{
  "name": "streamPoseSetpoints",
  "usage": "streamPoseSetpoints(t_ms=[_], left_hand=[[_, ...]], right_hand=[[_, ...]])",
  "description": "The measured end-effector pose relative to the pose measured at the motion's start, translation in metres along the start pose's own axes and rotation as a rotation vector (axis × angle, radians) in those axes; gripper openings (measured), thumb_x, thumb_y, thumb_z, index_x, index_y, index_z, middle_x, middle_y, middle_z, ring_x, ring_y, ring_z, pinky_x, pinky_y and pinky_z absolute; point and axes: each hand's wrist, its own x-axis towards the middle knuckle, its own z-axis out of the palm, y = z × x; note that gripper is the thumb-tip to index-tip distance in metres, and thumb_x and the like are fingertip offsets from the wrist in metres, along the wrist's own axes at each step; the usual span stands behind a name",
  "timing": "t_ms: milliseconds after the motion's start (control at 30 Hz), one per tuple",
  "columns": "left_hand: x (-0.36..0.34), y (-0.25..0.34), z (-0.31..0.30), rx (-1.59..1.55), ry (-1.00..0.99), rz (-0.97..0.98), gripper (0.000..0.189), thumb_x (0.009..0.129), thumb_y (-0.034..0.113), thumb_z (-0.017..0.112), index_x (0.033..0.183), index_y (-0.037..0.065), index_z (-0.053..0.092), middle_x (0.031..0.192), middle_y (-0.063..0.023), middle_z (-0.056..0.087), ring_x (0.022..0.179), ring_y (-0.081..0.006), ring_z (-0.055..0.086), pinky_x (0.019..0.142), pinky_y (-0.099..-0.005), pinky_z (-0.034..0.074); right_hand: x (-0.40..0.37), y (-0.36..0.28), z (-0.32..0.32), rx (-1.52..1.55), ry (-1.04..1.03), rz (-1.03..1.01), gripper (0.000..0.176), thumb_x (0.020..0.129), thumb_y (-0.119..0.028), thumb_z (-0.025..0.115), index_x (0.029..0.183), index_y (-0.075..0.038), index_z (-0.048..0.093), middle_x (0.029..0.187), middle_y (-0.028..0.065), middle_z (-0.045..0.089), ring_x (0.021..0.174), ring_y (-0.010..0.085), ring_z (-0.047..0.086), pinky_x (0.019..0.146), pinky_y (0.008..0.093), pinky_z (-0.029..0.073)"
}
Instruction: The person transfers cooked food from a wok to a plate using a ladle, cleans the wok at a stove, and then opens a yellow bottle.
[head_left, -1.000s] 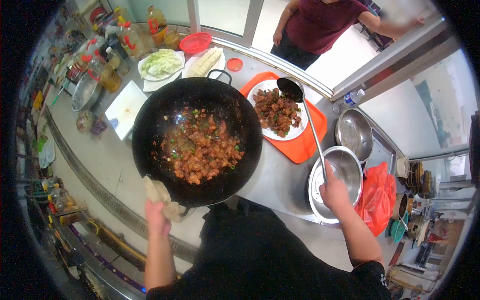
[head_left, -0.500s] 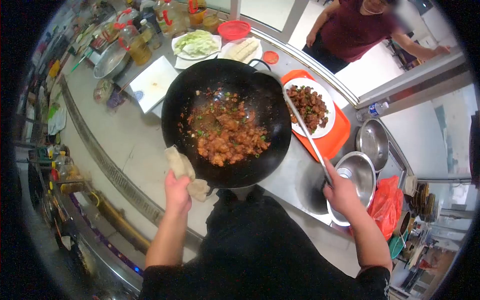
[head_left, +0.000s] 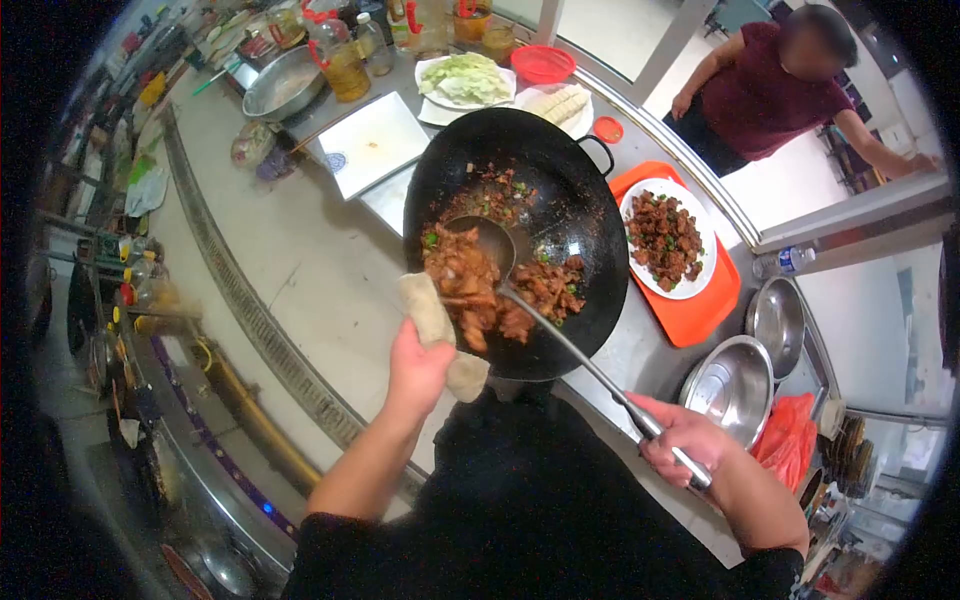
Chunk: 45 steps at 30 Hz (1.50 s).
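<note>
My left hand (head_left: 420,372) is closed round a folded beige cloth (head_left: 428,308) at the near left rim of a black wok (head_left: 590,230). The wok's handle on that side is hidden by the cloth. In my right hand (head_left: 682,440) is the metal handle of a ladle (head_left: 572,350). Its bowl is down inside the wok, among browned chunks of food (head_left: 462,268) with green bits. To the right of the wok, a white plate (head_left: 712,262) holds similar dark brown pieces (head_left: 662,238); it sits on an orange tray (head_left: 705,325).
Two steel bowls (head_left: 730,385) and a red plastic bag (head_left: 790,440) lie at the right. Behind the wok are a plate of cabbage (head_left: 465,78), a red basket (head_left: 543,63) and oil jugs (head_left: 342,68). A white square dish (head_left: 375,145) stands left. A person (head_left: 765,90) stands beyond the window.
The ladle has swung from the wok's far right rim down into the food, gathering chunks to the left. In view, the wok and my left hand sit further right.
</note>
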Motion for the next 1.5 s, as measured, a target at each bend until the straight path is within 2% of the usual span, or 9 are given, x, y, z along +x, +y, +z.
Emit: streamPoseSetpoints(t_ms=[167, 467, 700, 833, 933, 1033, 1067, 1167, 1500], left_hand=[[0.001, -0.012, -0.009, 0.133, 0.014, -0.017, 0.047, 0.073, -0.007, 0.050, 0.120, -0.001, 0.048, 0.105, -0.0087, 0.058, 0.095, -0.0164, 0.057, 0.084, -0.0300, 0.046], [0.002, -0.005, -0.011, -0.156, 0.079, -0.103, 0.043, 0.074, -0.003, 0.049, 0.117, 0.000, 0.050, 0.102, -0.0083, 0.059, 0.090, -0.0194, 0.059, 0.079, -0.0321, 0.049], [0.005, 0.001, 0.008, -0.117, 0.044, -0.082, 0.042, 0.075, 0.000, 0.045, 0.117, 0.002, 0.049, 0.099, -0.0085, 0.057, 0.085, -0.0218, 0.059, 0.075, -0.0365, 0.051], [0.007, -0.007, 0.013, -0.124, 0.099, -0.093, 0.043, 0.075, 0.000, 0.044, 0.118, 0.001, 0.048, 0.100, -0.0088, 0.055, 0.086, -0.0228, 0.059, 0.072, -0.0371, 0.053], [0.003, -0.003, 0.022, -0.113, 0.117, -0.105, 0.043, 0.075, -0.001, 0.043, 0.118, 0.001, 0.047, 0.101, -0.0093, 0.056, 0.087, -0.0230, 0.059, 0.073, -0.0370, 0.053], [0.004, -0.002, 0.024, -0.107, 0.141, -0.113, 0.044, 0.075, -0.002, 0.042, 0.119, 0.000, 0.047, 0.102, -0.0103, 0.056, 0.088, -0.0234, 0.059, 0.073, -0.0369, 0.053], [0.004, -0.002, 0.023, -0.108, 0.124, -0.106, 0.045, 0.075, -0.002, 0.042, 0.119, -0.001, 0.047, 0.102, -0.0107, 0.056, 0.089, -0.0236, 0.059, 0.073, -0.0370, 0.052], [0.006, -0.004, 0.020, -0.118, 0.093, -0.093, 0.045, 0.075, -0.003, 0.042, 0.120, -0.002, 0.046, 0.103, -0.0113, 0.056, 0.089, -0.0241, 0.059, 0.074, -0.0372, 0.052], [0.008, -0.004, 0.017, -0.100, 0.095, -0.100, 0.046, 0.074, -0.002, 0.043, 0.121, -0.002, 0.046, 0.106, -0.0116, 0.057, 0.091, -0.0246, 0.059, 0.076, -0.0368, 0.052]], right_hand=[[0.007, 0.024, 0.010, 0.366, -0.152, 0.024, 0.077, 0.078, 0.007, 0.045, 0.145, -0.027, 0.027, 0.061, 0.0097, 0.043, 0.038, 0.0164, 0.042, 0.033, 0.0264, 0.031], [-0.021, 0.005, -0.028, 0.210, -0.104, -0.113, 0.079, 0.075, 0.008, 0.045, 0.145, -0.024, 0.028, 0.059, 0.0098, 0.043, 0.036, 0.0161, 0.040, 0.031, 0.0276, 0.031], [-0.099, 0.012, -0.080, 0.323, 0.078, -0.481, 0.081, 0.071, 0.006, 0.048, 0.145, -0.013, 0.025, 0.055, 0.0081, 0.039, 0.032, 0.0127, 0.036, 0.029, 0.0261, 0.027], [-0.114, -0.003, -0.110, -0.128, 0.516, -0.524, 0.083, 0.068, 0.004, 0.048, 0.146, -0.012, 0.025, 0.056, 0.0075, 0.047, 0.035, 0.0174, 0.045, 0.033, 0.0297, 0.037], [-0.099, -0.010, -0.141, -0.755, 0.926, -0.492, 0.077, 0.073, -0.001, 0.050, 0.145, -0.010, 0.026, 0.064, 0.0113, 0.058, 0.041, 0.0176, 0.056, 0.041, 0.0316, 0.046], [-0.078, -0.009, -0.147, -0.935, 1.136, -0.465, 0.076, 0.073, -0.004, 0.052, 0.145, -0.012, 0.028, 0.069, 0.0179, 0.062, 0.053, 0.0255, 0.063, 0.053, 0.0378, 0.051], [-0.061, 0.005, -0.180, -1.062, 1.190, -0.551, 0.073, 0.074, -0.007, 0.052, 0.143, -0.014, 0.031, 0.076, 0.0242, 0.063, 0.070, 0.0369, 0.065, 0.069, 0.0448, 0.052], [-0.055, -0.003, -0.171, -1.143, 1.269, -0.549, 0.074, 0.074, -0.009, 0.054, 0.143, -0.014, 0.029, 0.081, 0.0272, 0.063, 0.081, 0.0443, 0.061, 0.076, 0.0485, 0.049], [-0.046, -0.015, -0.171, -1.355, 1.406, -0.296, 0.077, 0.075, -0.009, 0.053, 0.145, -0.015, 0.022, 0.081, 0.0248, 0.063, 0.075, 0.0411, 0.062, 0.072, 0.0499, 0.049]])
